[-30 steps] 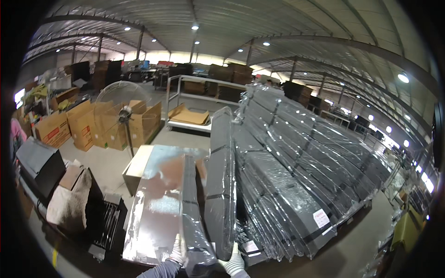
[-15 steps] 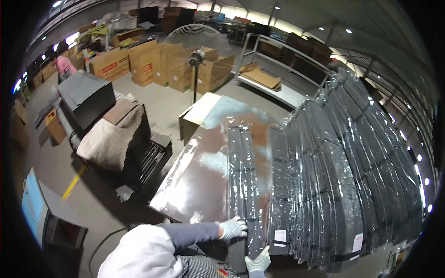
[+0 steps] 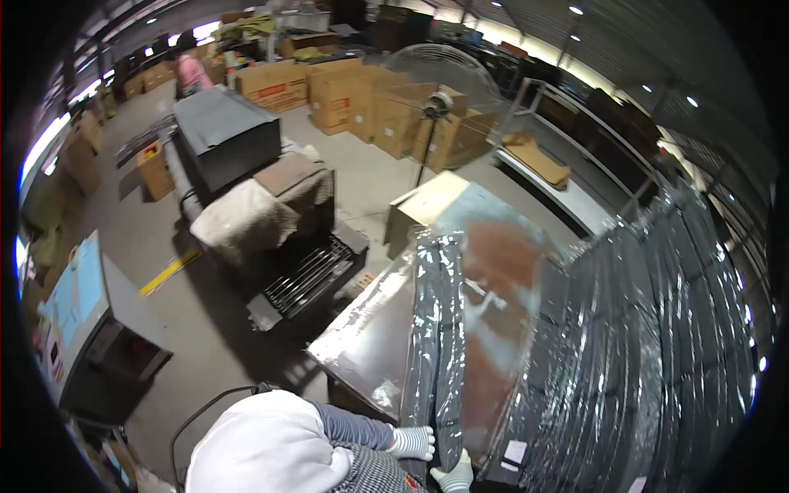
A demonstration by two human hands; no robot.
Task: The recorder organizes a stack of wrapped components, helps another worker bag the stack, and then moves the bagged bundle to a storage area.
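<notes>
Two long, dark grey strips in shiny clear plastic lie side by side on a worn metal-topped table. Across the near part of the left strip rests my left hand, in a striped white glove, its fingers curled against the strip. My right hand, gloved as well, closes around the near end of the right strip. The strips' near ends are partly covered by my hands, and the right hand's fingertips are partly hidden.
Many similar plastic-wrapped dark strips stand packed in a row on the right. A machine with a rack of metal bars is left of the table. Beyond are a fan, cardboard boxes, a white cart and a person in pink.
The view has swung left, so the surroundings sit farther right in the picture. The two strips have shifted left across the tabletop, showing more of its brown patch. Both hands stay at their near ends.
</notes>
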